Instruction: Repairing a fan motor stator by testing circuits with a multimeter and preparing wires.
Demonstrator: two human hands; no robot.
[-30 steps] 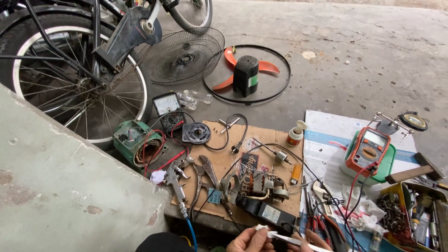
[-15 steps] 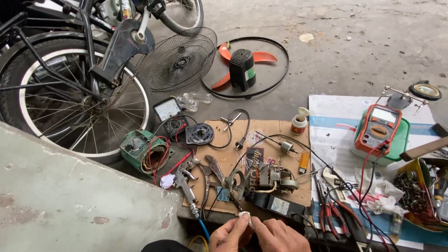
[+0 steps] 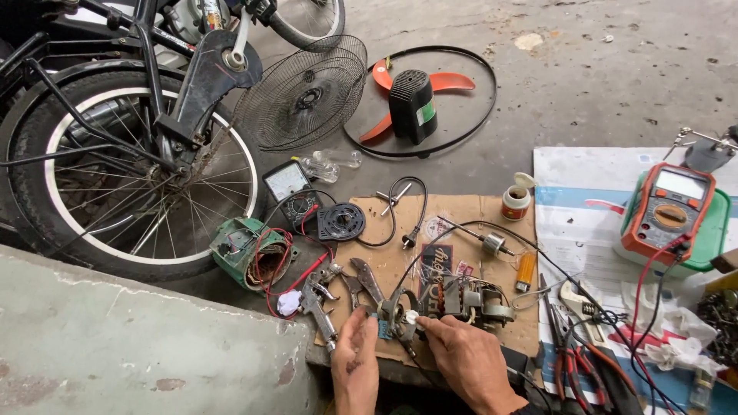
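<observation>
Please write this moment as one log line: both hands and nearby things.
left hand: touching small blue part | right hand: pinching small white piece | nearby: fan motor, pliers

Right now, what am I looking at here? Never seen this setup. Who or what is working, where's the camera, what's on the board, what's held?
No machine: a person's two bare hands, filmed from a camera on their head looking down. The left hand and right hand meet at a small white part pinched by the right fingers, beside a bare fan motor. These lie on a cardboard sheet on the floor, with pliers and a black analog meter. An orange multimeter sits to the right; a fan grille and bicycle wheel lie beyond.
</observation>
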